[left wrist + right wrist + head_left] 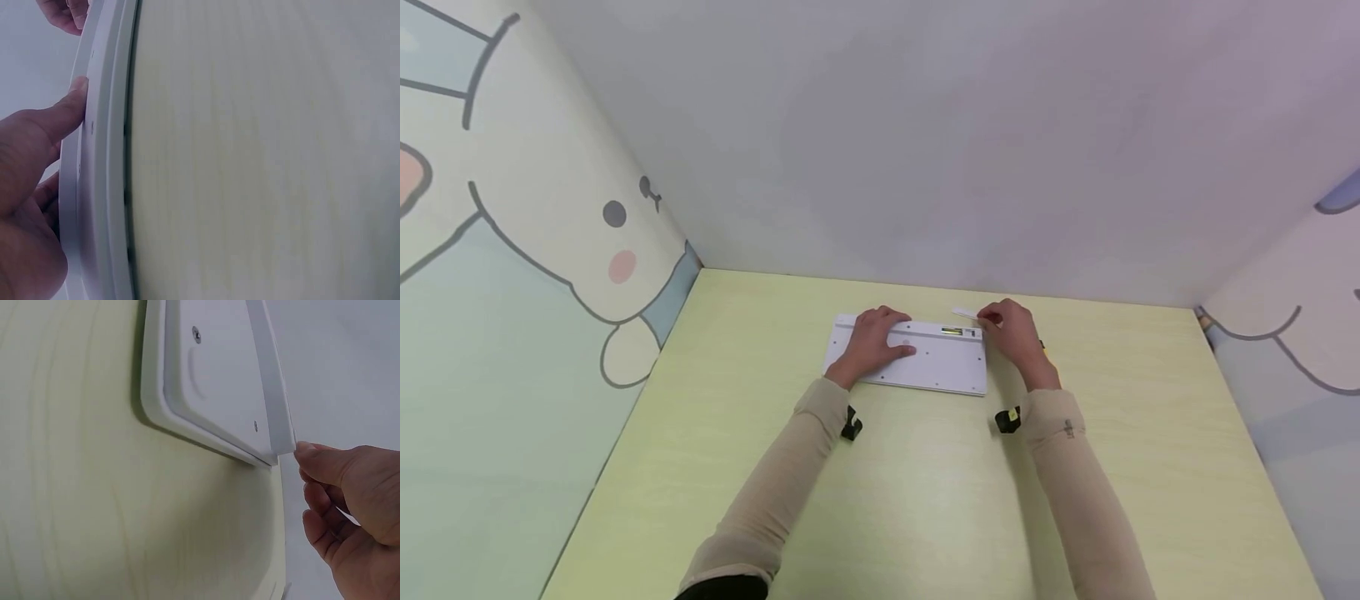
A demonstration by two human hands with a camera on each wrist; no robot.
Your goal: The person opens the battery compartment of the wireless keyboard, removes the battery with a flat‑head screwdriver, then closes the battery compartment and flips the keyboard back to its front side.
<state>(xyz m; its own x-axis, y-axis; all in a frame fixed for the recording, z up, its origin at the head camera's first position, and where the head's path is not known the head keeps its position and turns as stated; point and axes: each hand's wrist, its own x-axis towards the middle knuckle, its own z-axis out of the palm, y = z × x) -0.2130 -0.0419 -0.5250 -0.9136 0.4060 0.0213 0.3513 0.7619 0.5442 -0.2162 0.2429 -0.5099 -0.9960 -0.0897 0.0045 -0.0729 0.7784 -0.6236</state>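
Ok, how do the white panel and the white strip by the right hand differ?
Size: the white panel is broad, while the white strip is short and narrow.
Surface: the white panel has screws and a yellowish inset piece; the white strip's visible part looks plain.
Hold: the left hand grips the white panel, while the right hand seems to pinch the white strip.
Both are white.

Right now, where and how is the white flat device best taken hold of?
Probably at the left part of the raised ridge on its far edge, coming from the left: the ridge gives fingers and thumb something to pinch, and the open compartment near the right end of the white flat device stays uncovered.
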